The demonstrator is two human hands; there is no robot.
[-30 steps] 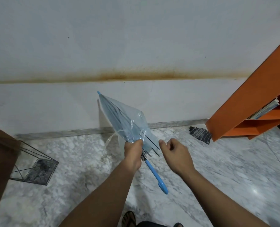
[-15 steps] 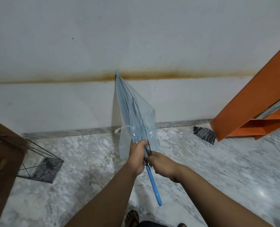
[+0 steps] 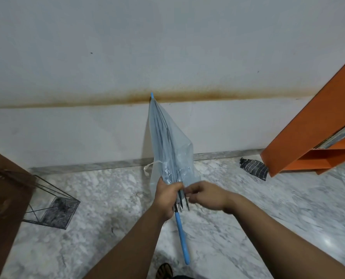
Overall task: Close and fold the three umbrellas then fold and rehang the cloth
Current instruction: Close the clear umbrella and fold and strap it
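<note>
A clear pale-blue umbrella point(image 3: 168, 150) is closed and held almost upright, its blue tip toward the wall and its blue handle point(image 3: 181, 236) hanging down. My left hand point(image 3: 166, 195) grips the gathered canopy and ribs just above the handle. My right hand point(image 3: 204, 195) is beside it on the right, fingers curled and pinching at the rib ends and canopy edge. A white strap dangles from the canopy's left side. A dark checked folded umbrella or cloth point(image 3: 254, 168) lies on the floor by the orange shelf.
An orange shelf unit point(image 3: 316, 129) with papers stands at the right. At the left, a black wire stand point(image 3: 50, 204) sits on the marble floor next to brown wooden furniture point(image 3: 2, 198). A stained white wall is straight ahead. A sandalled foot point(image 3: 164, 270) shows at the bottom.
The umbrella has swung from tilted left to nearly upright and risen. My right hand came in from free air to the ribs beside my left hand.
</note>
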